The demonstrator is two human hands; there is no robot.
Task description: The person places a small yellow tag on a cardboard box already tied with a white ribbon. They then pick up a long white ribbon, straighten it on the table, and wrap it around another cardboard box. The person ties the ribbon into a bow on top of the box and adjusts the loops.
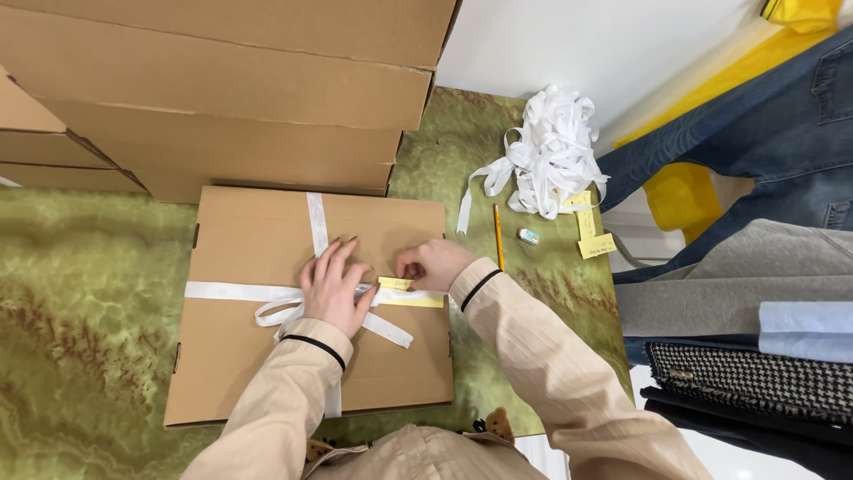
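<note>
Box: a flat brown cardboard box (267,356) lies on the green marbled table (80,338), right under the person's arms.
Ribbon: a white ribbon (227,291) crosses the box lid both ways and is knotted near the middle of the box, its loose loops trailing toward the near edge.
Left hand: the left hand (333,289) lies flat on the knot at the box's centre, fingers spread and nearly straight, pressing down and gripping nothing.
Right hand: the right hand (433,263) sits just right of the knot, fingers curled in, tips pinching a small yellow slip (397,284) against the ribbon.
Yellow strip: a longer yellow paper strip (418,300) lies along the ribbon toward the box's right edge.
Stack: more cardboard boxes (231,98) are piled beyond the box's far edge.
Right of the box: a pencil (498,236), an eraser (529,236) and yellow notes (591,233) lie on the table.
Ribbon heap: a tangle of white ribbon (549,151) lies beyond the pencil.
Clothes: folded clothes (746,338) are stacked well right of the box.
</note>
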